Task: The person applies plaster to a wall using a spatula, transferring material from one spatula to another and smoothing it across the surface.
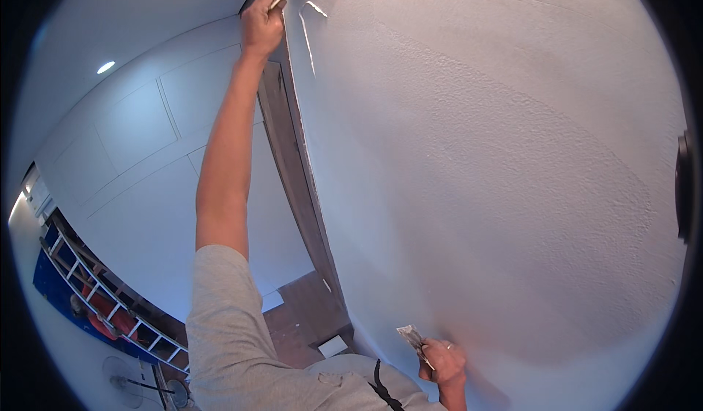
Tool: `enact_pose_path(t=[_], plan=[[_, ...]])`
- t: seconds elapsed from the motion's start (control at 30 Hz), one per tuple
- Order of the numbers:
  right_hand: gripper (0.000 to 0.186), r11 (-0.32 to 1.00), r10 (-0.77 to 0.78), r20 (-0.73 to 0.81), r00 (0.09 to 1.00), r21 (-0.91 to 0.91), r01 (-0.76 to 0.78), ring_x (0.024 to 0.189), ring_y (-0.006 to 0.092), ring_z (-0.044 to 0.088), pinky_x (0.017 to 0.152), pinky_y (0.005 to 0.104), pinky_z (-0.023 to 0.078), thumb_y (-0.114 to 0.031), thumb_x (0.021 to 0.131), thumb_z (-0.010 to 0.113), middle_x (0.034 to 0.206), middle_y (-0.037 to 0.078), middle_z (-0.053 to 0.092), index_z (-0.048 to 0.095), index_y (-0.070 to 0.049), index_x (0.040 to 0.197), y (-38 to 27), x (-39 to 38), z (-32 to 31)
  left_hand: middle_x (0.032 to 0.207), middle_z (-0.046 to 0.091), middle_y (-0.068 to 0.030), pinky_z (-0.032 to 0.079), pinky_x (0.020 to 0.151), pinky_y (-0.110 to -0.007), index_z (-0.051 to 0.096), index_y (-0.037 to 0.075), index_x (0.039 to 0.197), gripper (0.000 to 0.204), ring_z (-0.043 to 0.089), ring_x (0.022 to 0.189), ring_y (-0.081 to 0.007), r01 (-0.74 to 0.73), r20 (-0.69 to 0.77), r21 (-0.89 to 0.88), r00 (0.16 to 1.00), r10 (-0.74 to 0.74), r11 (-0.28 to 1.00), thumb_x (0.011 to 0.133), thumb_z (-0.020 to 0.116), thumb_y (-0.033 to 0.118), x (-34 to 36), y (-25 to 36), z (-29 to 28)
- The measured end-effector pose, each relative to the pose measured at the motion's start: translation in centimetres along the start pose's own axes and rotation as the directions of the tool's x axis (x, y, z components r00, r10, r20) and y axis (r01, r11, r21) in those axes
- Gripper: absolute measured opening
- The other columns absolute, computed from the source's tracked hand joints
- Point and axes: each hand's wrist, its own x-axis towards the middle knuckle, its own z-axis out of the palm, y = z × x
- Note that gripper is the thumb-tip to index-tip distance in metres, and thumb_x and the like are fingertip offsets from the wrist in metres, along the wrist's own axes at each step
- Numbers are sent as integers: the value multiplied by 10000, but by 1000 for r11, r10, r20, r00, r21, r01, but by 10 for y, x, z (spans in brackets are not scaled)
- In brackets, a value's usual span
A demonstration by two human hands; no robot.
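Note:
My left arm reaches high, and my left hand [262, 24] is closed around a putty knife [278, 1] at the top end of the wall edge. Glare washes out its blade. Beside it, raised ridges of white filler [316, 8] stand on the pale wall [469, 162]. Low down, close to my body, my right hand [444, 360] grips a second putty knife [410, 333]. Its whitish, smeared blade points up and left, in front of the wall. Whether that blade touches the wall, I cannot tell.
A dark wooden frame [284, 133] runs down along the wall's left edge. To the left, a ladder [110, 301] stands near a person in red [102, 312]. A white rectangular piece [333, 346] lies on the brown floor. A ceiling light [106, 67] glows upper left.

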Motion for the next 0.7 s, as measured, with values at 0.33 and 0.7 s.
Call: enact_pose_path(t=[0.33,0.7], plan=[[239,997,51,79,996,52,-55,598,226,677,497,318,490,-43,713,664,894,110,733,627,-51,949,1,-5,-3,1337,711,-92,478,1133,-341,706,66,1254,518,632,1300,-226,181,41,-188,983,-177,965,878,503,-227,-126,50,6],[264,996,23,88,996,88,-31,537,238,634,457,321,469,16,750,671,906,137,725,609,-23,1004,1,4,-7,1395,664,-158,394,1215,-416,696,33,1264,593,548,1401,-334,417,87,-205,909,-408,886,799,483,-266,-326,123,5]])
